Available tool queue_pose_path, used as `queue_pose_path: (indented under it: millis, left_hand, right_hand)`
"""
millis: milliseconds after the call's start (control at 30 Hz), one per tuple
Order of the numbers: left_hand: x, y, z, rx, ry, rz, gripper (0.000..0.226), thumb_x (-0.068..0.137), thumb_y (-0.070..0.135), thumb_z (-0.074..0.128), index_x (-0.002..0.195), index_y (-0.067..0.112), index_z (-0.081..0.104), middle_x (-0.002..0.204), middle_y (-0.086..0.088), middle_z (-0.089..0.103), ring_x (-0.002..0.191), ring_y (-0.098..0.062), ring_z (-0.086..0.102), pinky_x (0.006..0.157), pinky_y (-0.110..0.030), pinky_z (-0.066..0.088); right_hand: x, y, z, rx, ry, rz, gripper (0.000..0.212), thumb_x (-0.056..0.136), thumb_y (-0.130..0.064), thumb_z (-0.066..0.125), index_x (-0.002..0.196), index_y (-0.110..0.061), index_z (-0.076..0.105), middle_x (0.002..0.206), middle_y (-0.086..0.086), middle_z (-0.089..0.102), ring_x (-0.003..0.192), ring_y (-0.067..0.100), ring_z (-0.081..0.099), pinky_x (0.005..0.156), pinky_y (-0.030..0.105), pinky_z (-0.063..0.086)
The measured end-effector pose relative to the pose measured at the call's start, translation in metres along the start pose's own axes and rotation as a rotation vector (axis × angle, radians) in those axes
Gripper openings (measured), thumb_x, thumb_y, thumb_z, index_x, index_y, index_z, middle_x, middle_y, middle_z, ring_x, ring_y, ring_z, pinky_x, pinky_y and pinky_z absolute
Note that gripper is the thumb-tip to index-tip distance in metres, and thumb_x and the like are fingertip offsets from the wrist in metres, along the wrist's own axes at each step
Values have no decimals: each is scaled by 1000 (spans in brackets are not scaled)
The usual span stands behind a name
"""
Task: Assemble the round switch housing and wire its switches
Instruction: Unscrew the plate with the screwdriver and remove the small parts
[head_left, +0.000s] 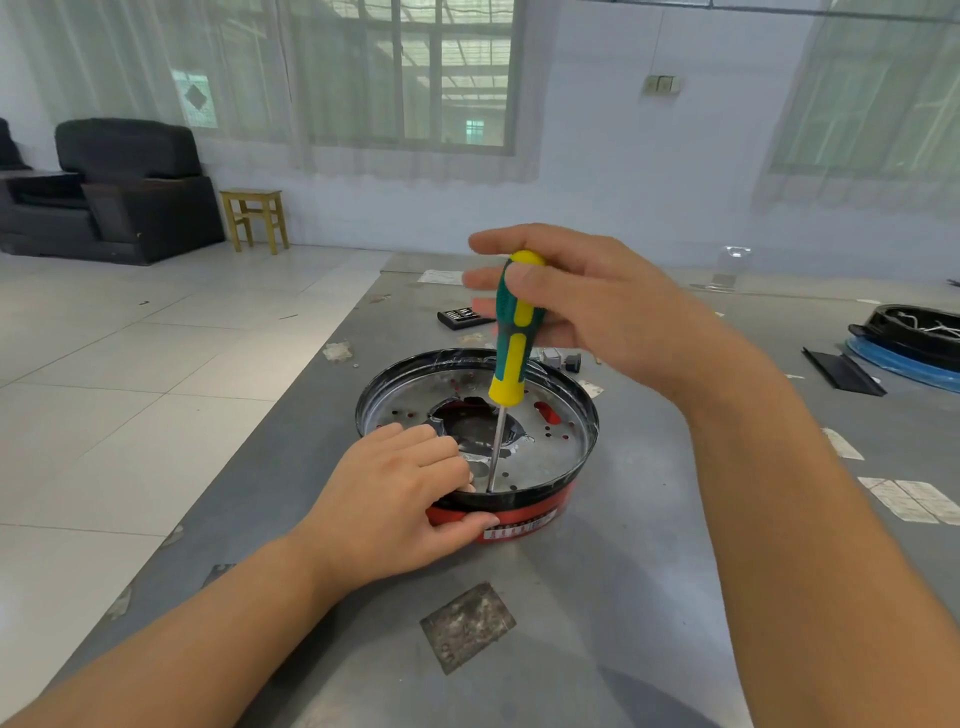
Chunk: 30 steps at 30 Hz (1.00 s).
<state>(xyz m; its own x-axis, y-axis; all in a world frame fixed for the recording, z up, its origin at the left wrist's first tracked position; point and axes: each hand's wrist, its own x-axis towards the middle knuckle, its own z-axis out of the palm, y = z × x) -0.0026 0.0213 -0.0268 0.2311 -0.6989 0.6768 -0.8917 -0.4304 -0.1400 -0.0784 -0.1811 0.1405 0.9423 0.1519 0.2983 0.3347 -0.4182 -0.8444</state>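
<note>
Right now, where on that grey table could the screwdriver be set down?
Bare grey table lies right of the round black-and-red housing, before the white paper slips. Another patch lies near the square dark patch. Behind the housing, a black bit case and small parts crowd it.

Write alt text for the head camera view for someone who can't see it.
A right hand holds a green-and-yellow-handled screwdriver upright, tip down inside a round black-rimmed red housing with a metal plate, while the left hand grips its near rim on a grey table.
</note>
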Motion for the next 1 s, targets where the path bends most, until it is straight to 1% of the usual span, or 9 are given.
queue_pose_path:
  millis: [133, 267, 400, 467, 567, 700, 767, 867, 1000]
  left_hand:
    - [0, 0, 1, 1, 3, -1, 41, 91, 57, 71, 75, 20, 65, 74, 9, 57, 66, -16, 51, 55, -39, 46]
    - [0, 0, 0, -2, -5, -1, 40, 91, 58, 70, 75, 21, 66, 74, 9, 58, 66, -16, 52, 54, -39, 46]
    - [0, 0, -1, 0, -11, -7, 40, 91, 59, 68, 75, 22, 66, 75, 10, 59, 67, -15, 53, 55, -38, 47]
    - [0, 0, -1, -1, -15, -9, 41, 91, 59, 67, 75, 21, 66, 75, 10, 59, 67, -15, 53, 55, -38, 47]
    - [0, 0, -1, -3, -34, -11, 40, 92, 60, 66, 76, 22, 66, 75, 10, 59, 67, -15, 52, 55, -38, 46]
    - [1, 0, -1, -2, -20, -7, 40, 92, 59, 68, 75, 22, 66, 75, 10, 58, 67, -15, 51, 55, -37, 46]
    - [0, 1, -1, 3, -19, -5, 40, 92, 59, 67, 76, 22, 66, 75, 10, 59, 67, -15, 51, 55, -36, 46]
    - [0, 0, -1, 6, -32, -11, 42, 93, 62, 65, 77, 23, 68, 76, 11, 60, 68, -13, 53, 57, -35, 47]
    - [0, 0, 0, 12, -29, -8, 43, 93, 61, 64, 76, 23, 66, 75, 11, 58, 68, -14, 50, 56, -35, 45]
  right_hand:
    - [0, 0, 4, -301, 111, -173, 11, 96, -39, 68, 103, -31, 70, 87, 1, 75, 83, 15, 75, 73, 32, 64]
    - [5, 1, 16, -646, 298, -215, 35, 98, -59, 53, 89, -26, 61, 69, 0, 65, 62, 8, 61, 59, 31, 55]
    - [1, -6, 10, -374, 57, -96, 31, 107, -38, 39, 124, -43, 65, 121, -15, 70, 111, 1, 63, 100, 36, 53]
    - [-1, -8, 4, -331, -3, -112, 33, 106, -37, 45, 132, -45, 63, 125, -13, 70, 119, 7, 63, 104, 39, 52]
    - [-1, -5, 5, -482, 188, -157, 22, 99, -50, 59, 113, -41, 73, 88, -9, 75, 89, 12, 72, 80, 38, 62]
    - [0, -2, 11, -823, 439, -193, 57, 94, -73, 42, 78, -22, 61, 59, -1, 59, 59, 16, 60, 56, 33, 49]
    - [-1, 0, 11, -853, 349, -140, 56, 99, -70, 30, 88, -25, 61, 66, -4, 62, 62, 13, 58, 59, 32, 43]
    - [-2, 0, 6, -429, 97, 24, 38, 108, -43, 36, 145, -39, 47, 119, -8, 71, 105, 9, 65, 94, 33, 51]
    - [-5, -3, 0, -308, 20, -109, 35, 107, -25, 49, 139, -37, 58, 113, -9, 74, 106, 11, 71, 96, 37, 58]
